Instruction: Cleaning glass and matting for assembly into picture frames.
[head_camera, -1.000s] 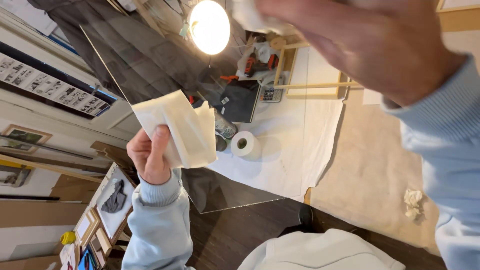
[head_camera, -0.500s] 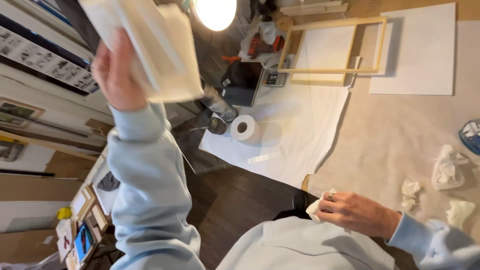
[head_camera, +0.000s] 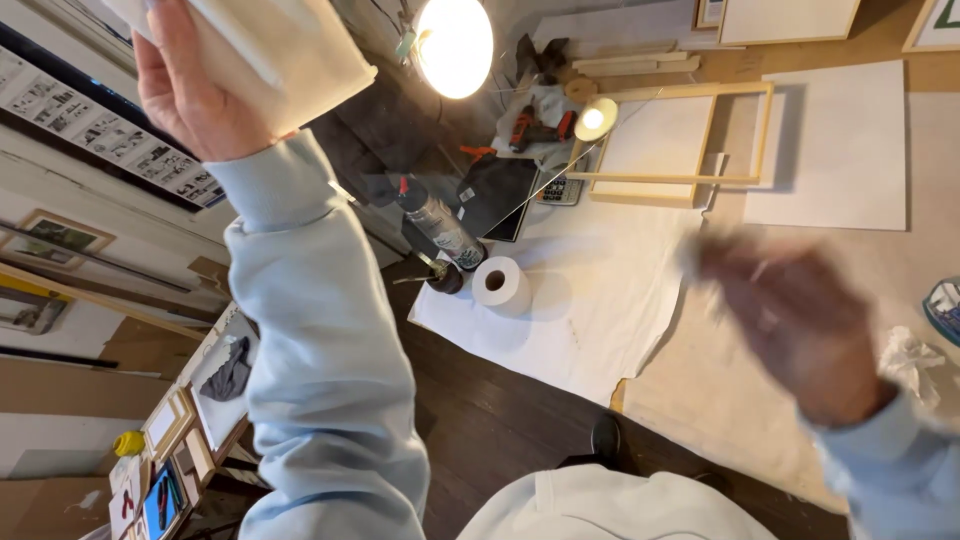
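Left hand (head_camera: 195, 90) — raised at upper left, fingers closed round a folded cream cloth (head_camera: 290, 50) that stands above the palm. Sleeve pale blue.

Below and right of that hand: bottle (head_camera: 440, 228) lying tilted, a small dark pot (head_camera: 447, 280) at its lower end, a white paper roll (head_camera: 501, 285) just beside the pot, all on a white sheet (head_camera: 600, 300). Lamp (head_camera: 453, 45) lit above them.

Between the hands, further up: drill (head_camera: 535, 130), calculator (head_camera: 560, 190), wooden frame (head_camera: 680, 140) lying flat on the surface (head_camera: 700, 400).

Right hand (head_camera: 800, 320) — blurred; fingers loosely spread, whether it holds anything cannot be told. Crumpled tissue (head_camera: 915, 360) just right of it.
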